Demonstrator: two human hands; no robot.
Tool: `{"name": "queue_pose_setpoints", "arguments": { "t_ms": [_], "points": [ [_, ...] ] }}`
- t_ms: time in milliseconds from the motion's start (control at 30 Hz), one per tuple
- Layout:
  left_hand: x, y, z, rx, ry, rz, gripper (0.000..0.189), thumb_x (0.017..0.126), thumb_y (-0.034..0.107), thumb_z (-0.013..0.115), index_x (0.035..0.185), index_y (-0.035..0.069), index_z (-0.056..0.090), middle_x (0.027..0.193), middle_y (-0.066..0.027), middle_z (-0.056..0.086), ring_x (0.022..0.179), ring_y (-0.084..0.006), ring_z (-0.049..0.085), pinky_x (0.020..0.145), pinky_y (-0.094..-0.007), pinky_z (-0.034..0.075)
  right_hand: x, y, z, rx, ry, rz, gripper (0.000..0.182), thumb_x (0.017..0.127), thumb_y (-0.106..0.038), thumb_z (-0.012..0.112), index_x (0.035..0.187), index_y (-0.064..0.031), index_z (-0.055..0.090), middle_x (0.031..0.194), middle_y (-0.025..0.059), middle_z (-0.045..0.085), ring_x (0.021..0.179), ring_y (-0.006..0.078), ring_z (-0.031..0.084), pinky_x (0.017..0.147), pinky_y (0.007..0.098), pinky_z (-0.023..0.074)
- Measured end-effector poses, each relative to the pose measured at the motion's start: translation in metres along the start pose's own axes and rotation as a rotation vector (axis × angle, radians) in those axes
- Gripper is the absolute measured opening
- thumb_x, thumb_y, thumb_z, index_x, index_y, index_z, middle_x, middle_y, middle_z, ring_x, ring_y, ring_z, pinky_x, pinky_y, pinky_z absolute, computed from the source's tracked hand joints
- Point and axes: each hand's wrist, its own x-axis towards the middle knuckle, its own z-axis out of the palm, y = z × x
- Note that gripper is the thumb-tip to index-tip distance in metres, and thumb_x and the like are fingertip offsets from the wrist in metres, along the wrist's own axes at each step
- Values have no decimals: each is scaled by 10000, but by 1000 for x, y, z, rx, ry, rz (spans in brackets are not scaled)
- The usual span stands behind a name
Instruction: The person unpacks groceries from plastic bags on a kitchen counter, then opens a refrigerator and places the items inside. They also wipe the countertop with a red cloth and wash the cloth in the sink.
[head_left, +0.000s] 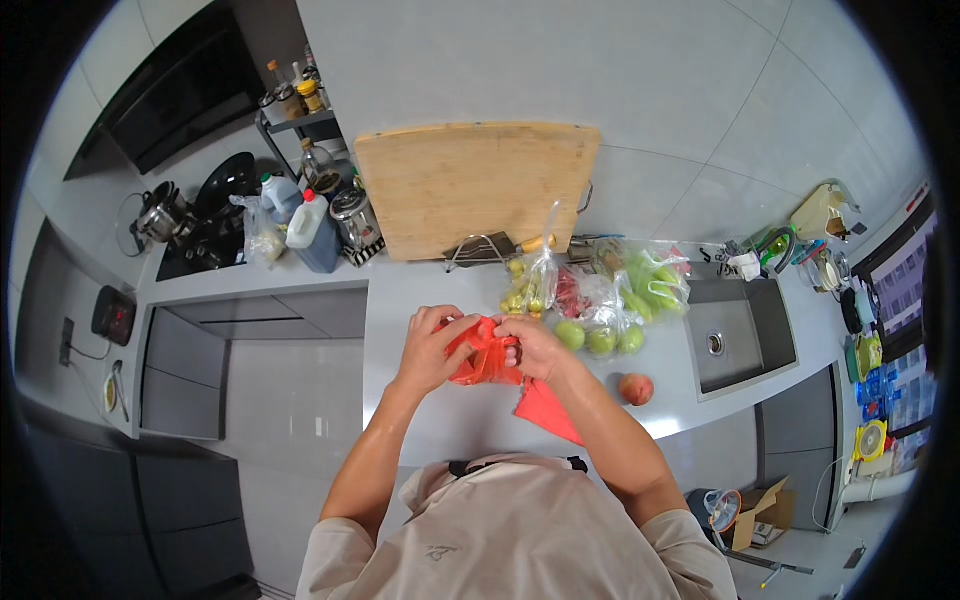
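Both my hands hold a red plastic bag (486, 367) just above the grey counter (442, 435). My left hand (431, 349) grips its upper left side, while the fingers of my right hand (531, 346) pinch the gathered top. What the bag contains cannot be made out. Under my right forearm lies a flat red cloth or bag (551, 412). A single peach (636, 389) rests to the right. Beyond my hands are a clear bag of small yellow-green fruit (525, 292), green round fruit (570, 335), a bag of red produce (572, 294) and bagged green vegetables (652, 289).
A large wooden board (476, 191) leans on the wall behind a metal rack (476, 251). The sink (739, 337) is at the right. Jugs (313, 232) and a glass jar (355, 214) stand back left. An open cardboard box (769, 510) is on the floor.
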Motion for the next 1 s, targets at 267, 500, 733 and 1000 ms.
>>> {"name": "queue_pose_setpoints", "arguments": {
  "t_ms": [267, 500, 733, 1000],
  "points": [
    [-12, -37, 4, -1351, 525, -723, 194, 911, 114, 489, 852, 16, 646, 952, -64, 638, 893, -201, 593, 867, -363, 487, 3, 0, -35, -1092, 140, -486, 165, 980, -196, 641, 961, -42, 696, 832, 79, 670, 701, 216, 607, 656, 352, 497],
    [-109, -130, 24, -1273, 538, -1281, 92, 890, 182, 582, 900, 99, 620, 776, -21, 616, 737, -167, 593, 709, -299, 461, 0, 53, -147, -1303, 548, -594, 241, 988, -261, 632, 959, -25, 672, 792, 121, 647, 705, 259, 619, 686, 377, 513],
    [-33, -61, 44, 138, 442, -442, 419, 846, 88, 699, 1259, 60, 636, 1324, -156, 542, 1204, -320, 517, 954, -421, 473, -14, 44, -119, -753, 714, -525, 257, 1000, -282, 643, 1017, -27, 673, 761, 71, 635, 673, 147, 595, 646, 339, 497],
    [11, 47, 143, 26, -7, -9, 410, 815, 59, 699, 1223, 93, 676, 1336, -150, 565, 1278, -381, 491, 1063, -517, 390, -61, 43, -177, -1015, 1054, -718, 265, 938, -132, 673, 1181, -29, 652, 1020, 151, 717, 807, 259, 691, 772, 371, 548]
  ]
}}
